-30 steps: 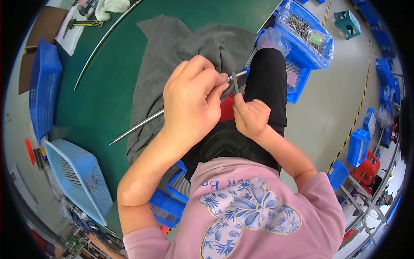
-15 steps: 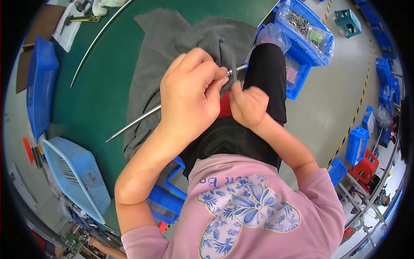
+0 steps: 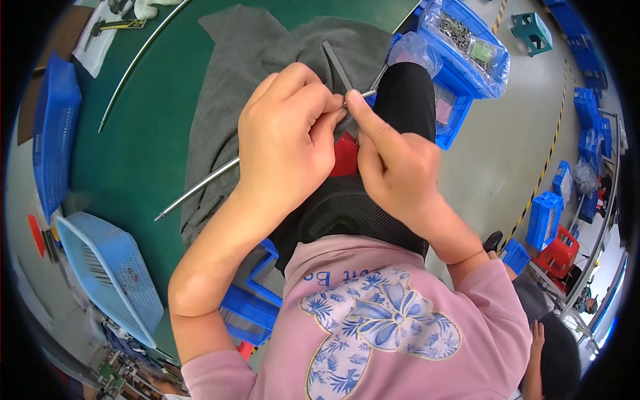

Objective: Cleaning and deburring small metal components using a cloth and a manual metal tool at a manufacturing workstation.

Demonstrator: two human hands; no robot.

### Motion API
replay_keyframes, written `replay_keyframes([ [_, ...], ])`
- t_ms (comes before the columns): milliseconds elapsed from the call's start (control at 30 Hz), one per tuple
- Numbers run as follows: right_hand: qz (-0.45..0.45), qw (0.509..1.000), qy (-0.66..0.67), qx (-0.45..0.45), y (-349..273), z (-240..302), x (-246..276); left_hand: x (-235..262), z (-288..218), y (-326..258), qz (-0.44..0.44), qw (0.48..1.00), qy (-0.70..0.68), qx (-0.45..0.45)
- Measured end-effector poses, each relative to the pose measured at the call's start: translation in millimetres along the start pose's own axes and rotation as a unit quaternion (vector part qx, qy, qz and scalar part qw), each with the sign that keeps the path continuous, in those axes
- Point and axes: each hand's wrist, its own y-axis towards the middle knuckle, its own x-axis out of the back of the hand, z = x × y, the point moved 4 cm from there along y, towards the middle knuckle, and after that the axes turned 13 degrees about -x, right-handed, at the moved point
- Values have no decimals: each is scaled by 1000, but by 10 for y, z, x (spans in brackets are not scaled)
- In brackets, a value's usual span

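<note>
Left hand: the left hand, at the centre of the frame, is curled closed around a long thin silver metal rod, thumb and fingertips pinching near its upper end.
Right hand: the right hand, just right of centre, touches the left hand at the fingertips; its thumb and forefinger pinch the same rod's tip, where a short bright end shows toward the upper middle.
Rod: it runs slantwise from the pinch point down to the lower left, passing under the left hand and ending over the green table surface.
Cloth: a crumpled grey fabric sheet lies under the rod and hands in the upper middle, with a flat dark grey strip resting on it just above the fingers.
Red part: a small red object shows between the two hands; what it is cannot be told.
Surroundings: a light blue perforated plastic basket sits at the lower left; a blue plastic bin holding bagged metal screws is at the upper right; a second curved thin metal rod lies in the upper left.
</note>
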Motion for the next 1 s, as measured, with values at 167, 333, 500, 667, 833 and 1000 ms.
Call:
replay_keyframes([
  [167, 0, 1000, -8, -12, -307, -72, 66, -10, -17, 15, 4, 1000, -15, -9],
  [333, -28, 1000, -13, -6, -42, 54, -24, 7, 2, 3, 1, 1000, -1, -2],
  [500, -15, 1000, -1, -24, -211, 6, 66, 3, -25, 12, 14, 1000, -8, -2],
  [667, -27, 999, -29, -21, -301, -6, -14, 24, 16, 13, 4, 1000, -12, 4],
  [833, -40, 999, -2, 7, -28, 23, -35, 0, 0, 2, 14, 1000, -14, 1],
  [1000, -39, 999, -2, -14, -449, -85, -117, -2, -6, -21, 19, 999, -25, 10],
])
